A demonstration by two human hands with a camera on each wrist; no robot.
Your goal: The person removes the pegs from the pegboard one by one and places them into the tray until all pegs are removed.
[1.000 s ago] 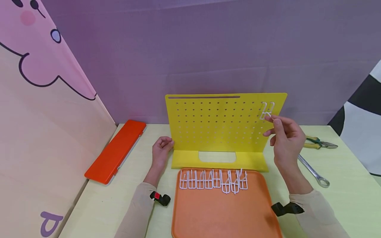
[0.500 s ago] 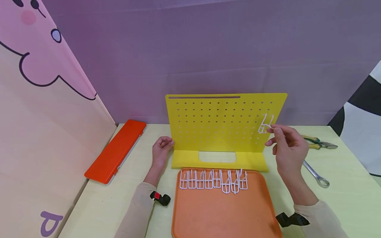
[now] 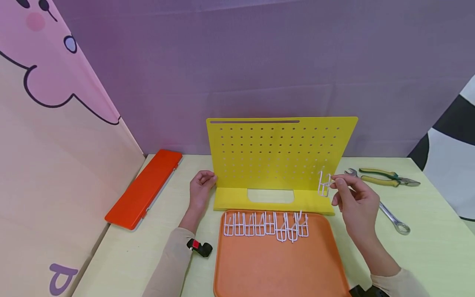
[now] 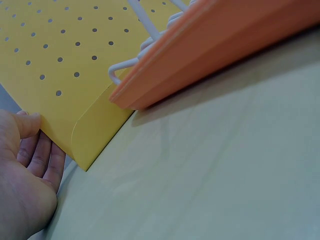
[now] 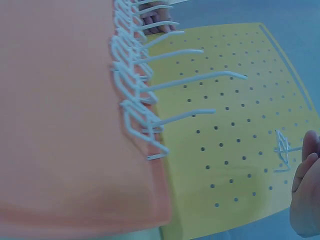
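A yellow pegboard [image 3: 263, 161] stands upright on its flat foot. My left hand [image 3: 201, 189] pinches its lower left edge, thumb [image 4: 29, 125] on the front and fingers behind, as the left wrist view shows. Between thumb and fingertips of my right hand [image 3: 357, 204] is the arm of a white wire pegboard hook [image 3: 324, 185]. This hook [image 5: 283, 149] hangs in front of the board's lower right part; whether it touches the board I cannot tell. An orange tray [image 3: 278, 272] before the board bears a row of several more white hooks [image 3: 260, 226] along its far rim.
To the left lies a long red case [image 3: 144, 189]. Yellow-handled pliers [image 3: 393, 177] and a combination wrench [image 3: 389, 214] lie on the pale table [image 3: 426, 255] at the right, the wrench partly behind my right hand. A purple cloth wall [image 3: 259, 62] closes off the back.
My right hand has brought the hook down from the board's upper right to its lower right. The left hand keeps its place at the edge, and the row on the tray is unchanged.
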